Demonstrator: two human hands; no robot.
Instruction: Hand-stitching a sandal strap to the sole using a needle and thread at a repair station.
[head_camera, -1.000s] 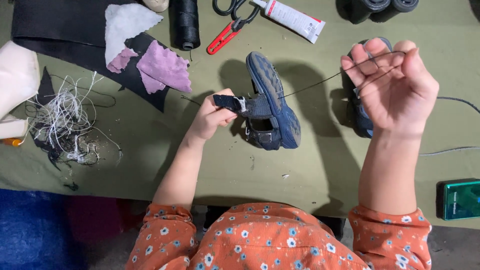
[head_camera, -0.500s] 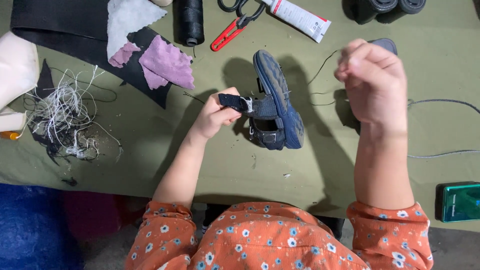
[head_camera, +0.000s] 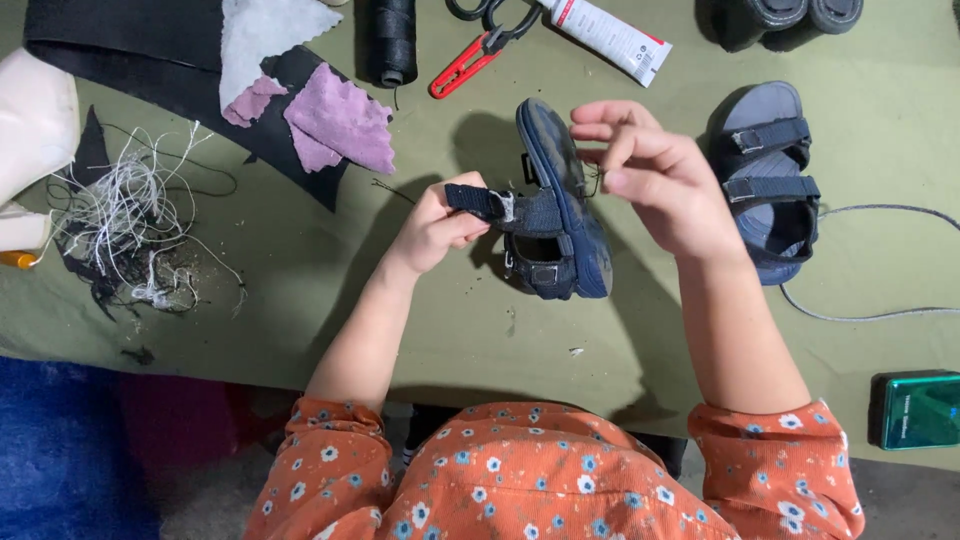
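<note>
Head view: my left hand (head_camera: 432, 228) pinches the strap of the small dark-blue sandal (head_camera: 556, 205) mid-frame; my right hand (head_camera: 655, 180), fingers pinched together, touches its right edge.

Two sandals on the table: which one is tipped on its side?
The dark blue sandal in the middle, its strap pinched by the left hand. The other sandal, to the right, lies flat, sole down, untouched.

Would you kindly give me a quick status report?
Left hand pinching sandal strap. Right hand at the sole edge, fingers together. Second sandal lies apart.
</note>
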